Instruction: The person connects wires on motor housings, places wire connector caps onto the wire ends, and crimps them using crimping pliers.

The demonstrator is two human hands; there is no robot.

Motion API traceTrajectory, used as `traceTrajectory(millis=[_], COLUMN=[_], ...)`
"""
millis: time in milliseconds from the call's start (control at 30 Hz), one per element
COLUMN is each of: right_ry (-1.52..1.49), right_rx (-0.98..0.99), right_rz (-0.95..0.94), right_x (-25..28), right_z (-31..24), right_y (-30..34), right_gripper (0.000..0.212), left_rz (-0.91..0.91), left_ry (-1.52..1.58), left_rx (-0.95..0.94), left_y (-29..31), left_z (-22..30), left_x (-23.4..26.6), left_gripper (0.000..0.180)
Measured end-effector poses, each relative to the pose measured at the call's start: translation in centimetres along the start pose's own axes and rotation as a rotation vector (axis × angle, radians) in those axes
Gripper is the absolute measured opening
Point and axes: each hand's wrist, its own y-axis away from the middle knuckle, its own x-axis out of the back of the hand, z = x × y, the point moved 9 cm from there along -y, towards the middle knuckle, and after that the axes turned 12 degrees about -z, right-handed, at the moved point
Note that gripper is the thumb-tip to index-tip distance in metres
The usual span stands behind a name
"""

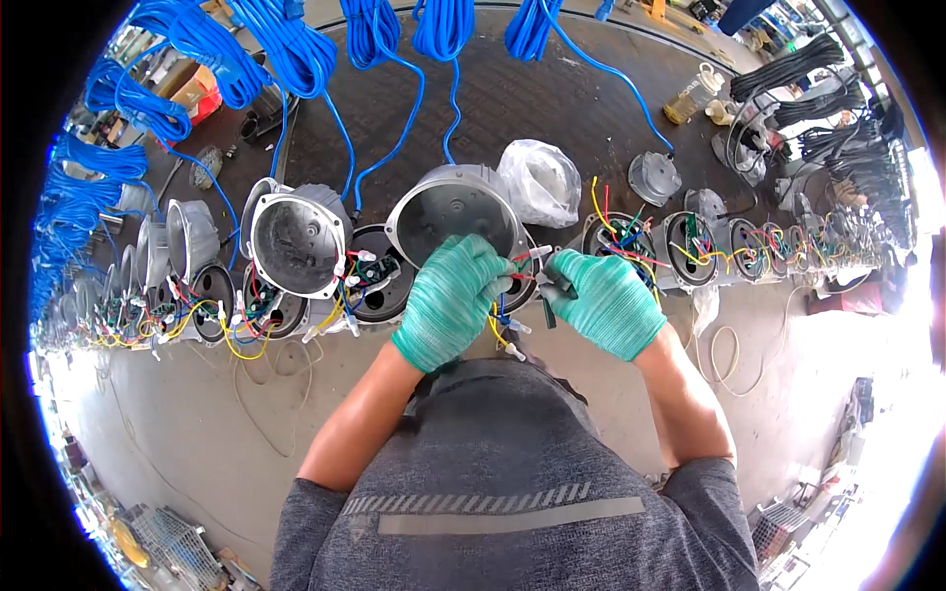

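Both my hands wear green knit gloves and meet at the bench's front edge. My left hand [453, 300] is closed in a pinch on thin red wires [518, 277], in front of a grey round metal housing [458, 217]. A white wire connector [535, 253] sticks out beside its fingertips. Just to the right, my right hand [603, 300] is also closed, its fingertips close to the wire ends; what they grip is mostly hidden. A small dark piece [549, 313] shows below those fingers. Yellow and blue wires with a white connector [514, 351] hang between the hands.
More grey housings [298, 241] and round wired bases [692, 248] line the bench edge on both sides. Coiled blue cables [296, 54] hang at the back left, black cables [813, 98] at the right. A clear plastic bag [540, 182] and a bottle [693, 96] stand behind.
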Motion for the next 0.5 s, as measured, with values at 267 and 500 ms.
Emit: traceTrajectory(millis=[267, 500], right_ry=[0.018, -0.084], right_rx=[0.049, 0.026], right_rz=[0.029, 0.041], right_x=[0.5, -0.2], right_z=[-1.8, -1.5], right_y=[-0.7, -0.9], right_gripper=[0.026, 0.022], left_rz=[0.012, 0.036], left_ry=[-0.028, -0.028], left_rx=[-0.002, 0.006], left_y=[0.2, 0.3], left_z=[-0.1, -0.3], left_x=[0.0, -0.1], left_gripper=[0.021, 0.021])
